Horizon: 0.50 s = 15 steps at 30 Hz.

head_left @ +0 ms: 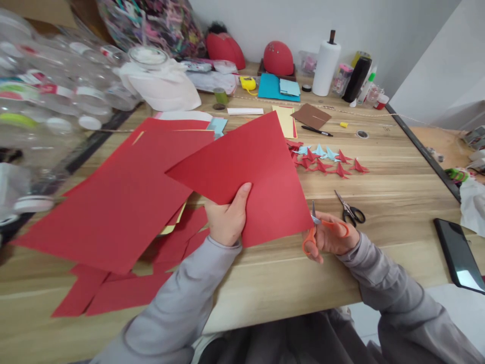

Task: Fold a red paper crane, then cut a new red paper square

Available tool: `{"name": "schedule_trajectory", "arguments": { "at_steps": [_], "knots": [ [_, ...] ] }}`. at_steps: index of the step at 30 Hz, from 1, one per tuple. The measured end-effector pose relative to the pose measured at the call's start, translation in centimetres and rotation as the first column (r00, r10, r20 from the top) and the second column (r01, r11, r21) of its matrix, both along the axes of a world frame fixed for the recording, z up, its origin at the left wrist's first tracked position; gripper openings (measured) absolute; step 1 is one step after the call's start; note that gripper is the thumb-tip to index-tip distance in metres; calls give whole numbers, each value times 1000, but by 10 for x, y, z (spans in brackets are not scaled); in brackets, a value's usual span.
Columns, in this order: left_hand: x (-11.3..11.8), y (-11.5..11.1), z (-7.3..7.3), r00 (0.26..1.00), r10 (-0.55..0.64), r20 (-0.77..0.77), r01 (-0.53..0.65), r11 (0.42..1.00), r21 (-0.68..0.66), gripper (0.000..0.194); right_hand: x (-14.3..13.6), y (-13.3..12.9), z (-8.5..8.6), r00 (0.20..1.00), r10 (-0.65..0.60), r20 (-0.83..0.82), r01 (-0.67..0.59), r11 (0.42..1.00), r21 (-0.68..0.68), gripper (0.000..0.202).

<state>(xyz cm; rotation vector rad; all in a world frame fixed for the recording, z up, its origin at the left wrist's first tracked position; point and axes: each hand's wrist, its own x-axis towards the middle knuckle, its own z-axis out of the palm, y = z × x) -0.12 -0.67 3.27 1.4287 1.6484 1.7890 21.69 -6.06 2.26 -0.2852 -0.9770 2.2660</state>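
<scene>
A sheet of red paper (261, 167) is held up over the table in my left hand (229, 217), thumb on top and the other fingers hidden beneath. My right hand (333, 235) grips orange-handled scissors (310, 237) by the loops. Their blades are apart at the sheet's lower right corner. To the left lie large red sheets (125, 202), with smaller red pieces (125, 293) below them. Beyond the sheet's right edge sit several folded red and light-blue paper shapes (329, 162). Black-handled scissors (352, 211) rest on the table behind my right hand.
Plastic bottles (83, 96) crowd the left side. Along the back stand a paper towel roll (326, 68), a black bottle (356, 78) and a red pincushion-like dome (278, 58). A black pen (317, 131) and brown paper (311, 116) lie nearer. A phone (459, 253) lies at the right edge.
</scene>
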Motion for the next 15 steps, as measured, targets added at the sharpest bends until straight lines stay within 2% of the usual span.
{"name": "schedule_trajectory", "arguments": {
  "at_steps": [6, 10, 15],
  "knots": [
    [0, 0, 2, 999, 27, -43, -26, 999, 29, 30, -1, 0, -2, 998, -59, -18, 60, 998, 18, 54],
    [-1, 1, 3, 1000, 26, -8, -26, 998, 51, 34, -1, 0, -3, 994, -88, -64, 90, 996, 20, 57],
    [-2, 3, -1, 1000, 10, 21, -10, 999, 31, 36, -1, 0, -2, 992, -28, -123, 33, 998, 44, 50]
  ]
}}
